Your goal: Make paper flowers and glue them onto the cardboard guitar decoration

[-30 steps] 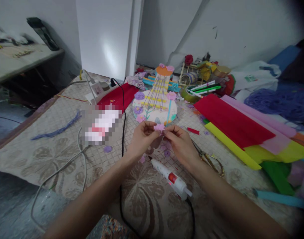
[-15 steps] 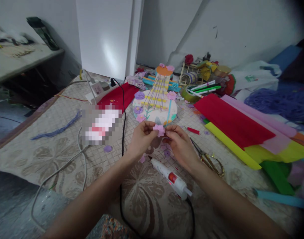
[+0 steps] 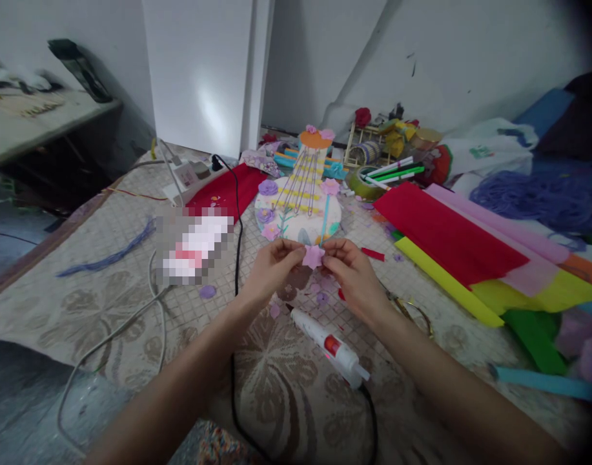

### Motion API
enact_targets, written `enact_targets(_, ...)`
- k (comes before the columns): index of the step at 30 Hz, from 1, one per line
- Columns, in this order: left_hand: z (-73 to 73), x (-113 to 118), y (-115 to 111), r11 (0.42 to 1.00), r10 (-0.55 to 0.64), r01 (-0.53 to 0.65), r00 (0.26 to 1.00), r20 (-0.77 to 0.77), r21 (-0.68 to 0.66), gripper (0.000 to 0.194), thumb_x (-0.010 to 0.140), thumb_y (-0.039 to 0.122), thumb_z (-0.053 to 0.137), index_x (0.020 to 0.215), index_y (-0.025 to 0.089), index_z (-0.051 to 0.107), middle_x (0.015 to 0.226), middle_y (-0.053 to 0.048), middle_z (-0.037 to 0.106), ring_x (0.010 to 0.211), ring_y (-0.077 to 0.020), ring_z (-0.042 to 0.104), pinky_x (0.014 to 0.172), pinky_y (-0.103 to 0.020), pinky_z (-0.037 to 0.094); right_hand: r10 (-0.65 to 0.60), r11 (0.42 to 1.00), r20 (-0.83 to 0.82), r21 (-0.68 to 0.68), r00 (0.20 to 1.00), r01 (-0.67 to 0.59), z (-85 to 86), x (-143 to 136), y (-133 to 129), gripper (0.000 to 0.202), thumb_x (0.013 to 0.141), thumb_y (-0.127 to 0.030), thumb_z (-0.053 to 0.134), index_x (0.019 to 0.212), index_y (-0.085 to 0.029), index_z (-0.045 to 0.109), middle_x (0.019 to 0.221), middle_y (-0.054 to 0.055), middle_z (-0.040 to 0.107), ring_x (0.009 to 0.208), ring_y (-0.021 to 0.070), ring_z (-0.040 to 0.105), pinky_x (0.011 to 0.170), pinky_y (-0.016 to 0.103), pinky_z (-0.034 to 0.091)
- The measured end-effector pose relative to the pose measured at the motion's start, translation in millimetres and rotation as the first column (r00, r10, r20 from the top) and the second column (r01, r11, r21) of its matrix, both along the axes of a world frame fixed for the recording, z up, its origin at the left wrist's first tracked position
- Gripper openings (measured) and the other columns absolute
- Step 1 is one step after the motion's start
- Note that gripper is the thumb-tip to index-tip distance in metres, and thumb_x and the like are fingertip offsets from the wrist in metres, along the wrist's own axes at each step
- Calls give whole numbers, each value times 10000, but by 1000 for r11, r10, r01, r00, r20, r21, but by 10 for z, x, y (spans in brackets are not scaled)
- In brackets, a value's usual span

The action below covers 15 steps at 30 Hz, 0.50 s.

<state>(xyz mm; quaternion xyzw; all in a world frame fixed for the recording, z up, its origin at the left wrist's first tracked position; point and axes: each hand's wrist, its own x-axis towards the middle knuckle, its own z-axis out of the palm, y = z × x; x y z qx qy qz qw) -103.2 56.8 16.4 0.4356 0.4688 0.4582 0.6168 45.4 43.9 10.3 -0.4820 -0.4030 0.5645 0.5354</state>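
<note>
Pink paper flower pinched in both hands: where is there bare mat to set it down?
Both the left hand and right hand pinch the pink paper flower. Bare patterned mat lies near left, bordered by the grey cable and black cord. Crowded: the white glue gun, the decorated guitar model and the coloured crepe paper sheets.

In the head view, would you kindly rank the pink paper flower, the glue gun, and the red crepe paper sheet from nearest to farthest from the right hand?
1. Pink paper flower: pinched by the right hand.
2. Glue gun: on the mat, just below it.
3. Red crepe paper sheet: off to the right.
</note>
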Motion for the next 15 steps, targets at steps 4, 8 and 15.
enact_targets(4,18,-33,3,997,-58,63,992,-116,35,152,696,264,648,731,127,594,579,14,563,523,-72,492,521,-195,380,28,999,70,24,997,-29,23,28,5,197,673,-182,635,856,-194,563,739,-31,562,656,107,510,601,243,394)
enact_targets(8,7,-39,3,999,-45,47,992,-121,17,132,701,252,639,703,132,585,566,14,565,509,-70,491,507,-192,375,22,998,75,53,997,-26,65,125,-70,112,772,-260,591,867,-202,574,823,-5,583,723,128,543,653,273,428)
enact_targets(15,-7,-35,12,1000,-11,12,998,-56,11,112,694,224,639,700,135,570,593,-6,603,531,-82,528,539,-207,402,80,984,444,105,892,-141,64,540,-645,341,930,-444,355,897,-223,612,807,34,602,759,179,561,705,319,431)
